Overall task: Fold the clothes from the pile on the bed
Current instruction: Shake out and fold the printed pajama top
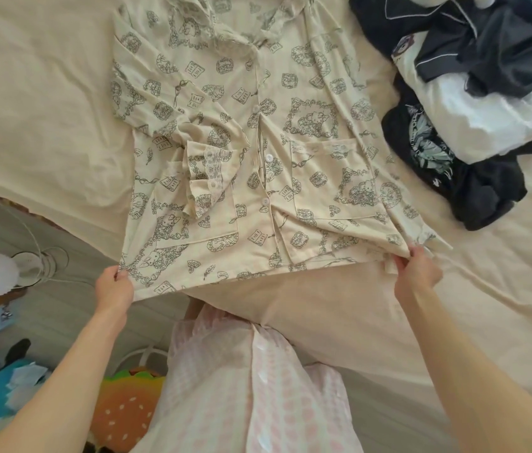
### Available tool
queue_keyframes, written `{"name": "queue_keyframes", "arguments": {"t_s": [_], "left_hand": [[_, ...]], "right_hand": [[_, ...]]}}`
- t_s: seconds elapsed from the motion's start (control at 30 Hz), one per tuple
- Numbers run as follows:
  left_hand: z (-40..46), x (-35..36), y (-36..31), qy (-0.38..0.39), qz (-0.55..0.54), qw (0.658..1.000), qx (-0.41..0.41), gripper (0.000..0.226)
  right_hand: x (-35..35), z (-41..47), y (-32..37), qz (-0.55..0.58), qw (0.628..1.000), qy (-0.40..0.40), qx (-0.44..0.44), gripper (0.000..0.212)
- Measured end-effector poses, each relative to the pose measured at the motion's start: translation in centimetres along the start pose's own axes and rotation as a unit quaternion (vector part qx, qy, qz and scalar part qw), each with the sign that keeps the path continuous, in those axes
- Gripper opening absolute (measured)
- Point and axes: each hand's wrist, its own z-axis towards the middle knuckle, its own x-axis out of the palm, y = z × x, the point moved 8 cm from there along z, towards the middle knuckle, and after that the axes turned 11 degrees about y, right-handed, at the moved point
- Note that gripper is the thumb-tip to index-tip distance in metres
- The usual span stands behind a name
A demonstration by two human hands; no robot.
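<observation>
Cream printed button-front pyjama shirt (258, 152) lies flat on the bed; our left hand (114, 287) and right hand (416, 271) pinch its hem corners. Right of it, the dark-and-white clothes pile (473, 103) waits (nothing folded yet).

Almost nothing here can be read. The black T-shirt with a pale teal graphic (428, 142), lying in the heap at the right of the frame, carries a curved line of white letters along the left edge of its print, but they are too small and bent to make out. The cream button-front pyjama top with a dark line-drawn print (245, 152), spread across the middle of the frame, shows only drawings: framed cat figures, small open books, feathers and wreaths, with scribbled marks on the book pages that form no legible words.
</observation>
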Motion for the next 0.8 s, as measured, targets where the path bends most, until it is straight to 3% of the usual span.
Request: {"name": "queue_keyframes", "arguments": {"t_s": [0.13,0.27,0.33,0.43,0.53,0.63,0.7,0.8], "left_hand": [[-0.2,0.6,0.6,-0.002,-0.005,1.000,-0.021,0.032],[-0.3,0.3,0.7,-0.011,0.022,0.999,-0.032,0.033],[-0.2,0.1,0.5,-0.012,0.032,0.999,-0.030,0.034],[-0.1,0.1,0.6,-0.013,0.039,0.999,-0.027,0.034],[-0.1,-0.3,0.8,-0.010,0.072,0.997,-0.005,0.030],[-0.3,0.0,1.2,0.014,0.092,0.996,-0.004,0.028],[-0.7,0.9,1.3,0.031,0.104,0.994,-0.024,0.030],[-2.3,2.8,0.1,0.019,0.169,0.985,0.008,0.037]], "right_hand": [[-1.0,0.4,-1.1,-0.022,0.999,-0.025,0.018,0.003],[-0.6,0.8,-2.4,-0.071,0.996,0.014,0.053,0.044],[-0.3,1.3,-2.6,-0.101,0.992,0.028,0.070,0.050],[-0.6,2.2,-2.5,-0.211,0.973,0.043,0.086,0.028],[-0.9,2.9,-0.9,-0.348,0.936,0.039,0.028,0.012],[-1.8,3.2,-0.3,-0.360,0.932,0.028,0.028,0.024],[-1.8,2.7,-1.2,-0.361,0.930,0.033,0.057,0.021],[-1.0,-0.6,-3.2,-0.291,0.957,-0.002,0.021,0.018]]}}
